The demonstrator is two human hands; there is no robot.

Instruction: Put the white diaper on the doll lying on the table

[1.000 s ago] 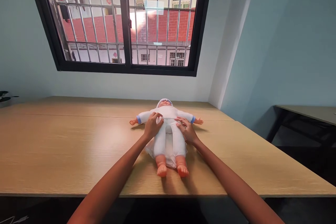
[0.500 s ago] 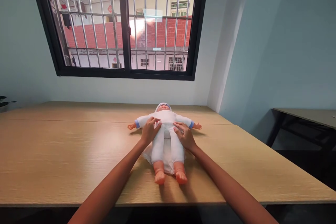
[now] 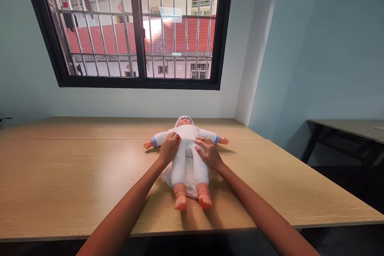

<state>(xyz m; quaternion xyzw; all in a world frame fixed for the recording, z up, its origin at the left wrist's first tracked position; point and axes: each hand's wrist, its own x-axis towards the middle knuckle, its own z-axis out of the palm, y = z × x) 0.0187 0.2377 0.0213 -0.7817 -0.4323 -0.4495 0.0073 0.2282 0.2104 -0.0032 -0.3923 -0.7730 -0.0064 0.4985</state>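
Note:
A baby doll (image 3: pixel 187 133) in a white outfit with blue cuffs and a white cap lies on its back, arms spread, bare feet toward me. My left hand (image 3: pixel 170 147) is at the waist of the doll's white pants (image 3: pixel 179 168), its fingers drawn together in a pinch on the waistband. Across the opposite hip rests my right hand (image 3: pixel 210 153), fingers stretched out and apart, touching the pants. Under the doll's legs is a thin white sheet (image 3: pixel 189 178), mostly covered by the doll.
The doll lies on a wooden table (image 3: pixel 90 184) whose front edge is close to me. Behind it is a wall with a black-framed barred window (image 3: pixel 141 82). Another dark-legged table (image 3: pixel 348 128) stands at the right, and a dark leaf tip (image 3: pixel 6 119) shows at the far left.
My left hand's fingers have closed at the doll's waist; they were more spread before. My right hand stays about where it was on the hip. The view has shifted slightly.

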